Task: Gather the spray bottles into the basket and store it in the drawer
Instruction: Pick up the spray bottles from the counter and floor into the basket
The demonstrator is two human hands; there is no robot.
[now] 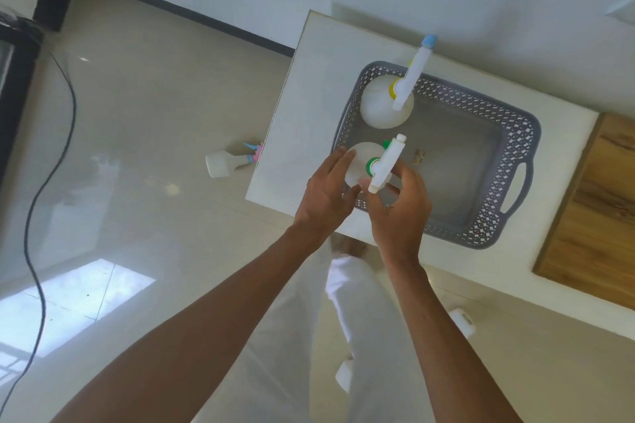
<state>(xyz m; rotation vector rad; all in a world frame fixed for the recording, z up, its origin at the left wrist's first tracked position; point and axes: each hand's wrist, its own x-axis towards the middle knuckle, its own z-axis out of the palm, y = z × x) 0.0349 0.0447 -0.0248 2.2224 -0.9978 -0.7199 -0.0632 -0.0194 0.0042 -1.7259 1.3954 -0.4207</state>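
A grey perforated basket (515, 148) sits on the white cabinet top (302, 96). One white spray bottle with a yellow collar and blue nozzle tip (385, 110) stands in its far left corner. A second white bottle with a green collar (362, 158) is at the basket's near left corner, held upright by both hands: my left hand (326, 196) wraps its body, and my right hand (400, 209) holds it under the trigger head. A third white bottle with a pink and blue trigger (223, 163) lies on the floor left of the cabinet.
A wooden surface (598, 213) adjoins the cabinet on the right. Two white objects lie on the floor, one by my legs (343, 376) and one further right (462, 321). A black cable (51, 168) runs across the tiled floor at left, beside dark furniture (13, 79).
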